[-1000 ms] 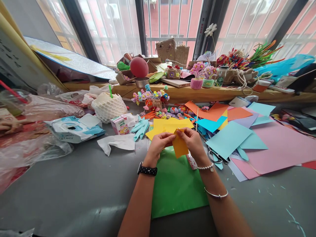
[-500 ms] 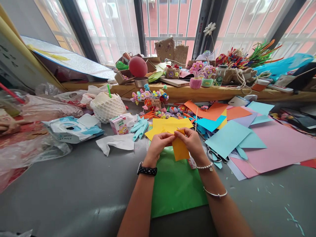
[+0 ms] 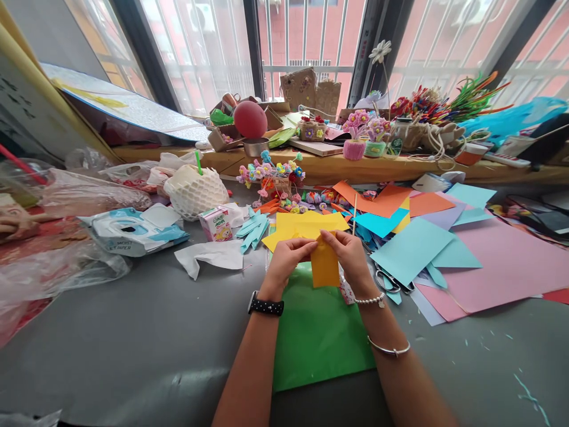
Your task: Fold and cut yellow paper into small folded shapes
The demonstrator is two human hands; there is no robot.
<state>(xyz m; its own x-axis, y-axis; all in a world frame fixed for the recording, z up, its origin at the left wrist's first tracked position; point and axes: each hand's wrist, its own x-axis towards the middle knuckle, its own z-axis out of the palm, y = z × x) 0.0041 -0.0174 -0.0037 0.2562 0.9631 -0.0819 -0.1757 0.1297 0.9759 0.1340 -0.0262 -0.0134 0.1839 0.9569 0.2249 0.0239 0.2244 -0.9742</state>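
Note:
A small yellow paper piece (image 3: 325,268) hangs between my hands, pinched along its top edge. My left hand (image 3: 288,261) grips its upper left corner between thumb and fingertips. On the upper right, my right hand (image 3: 351,256) is closed on the same piece. Beneath them lies a shiny green sheet (image 3: 322,344) on the grey table. Just beyond my fingers rest larger yellow paper sheets (image 3: 306,223). Part of a small patterned item (image 3: 346,290) shows beside my right wrist, mostly hidden.
Right of my hands are scissors (image 3: 386,280), light blue paper (image 3: 411,249) and a large pink sheet (image 3: 511,267). To the left sit a wet-wipe pack (image 3: 133,231), a white tissue (image 3: 211,256) and a small pink box (image 3: 216,224). Behind stands a flower-decorated basket (image 3: 278,187).
The yellow piece has turned slightly and now hangs straighter, with my fingers still on its top edge. The whole view has shifted a little.

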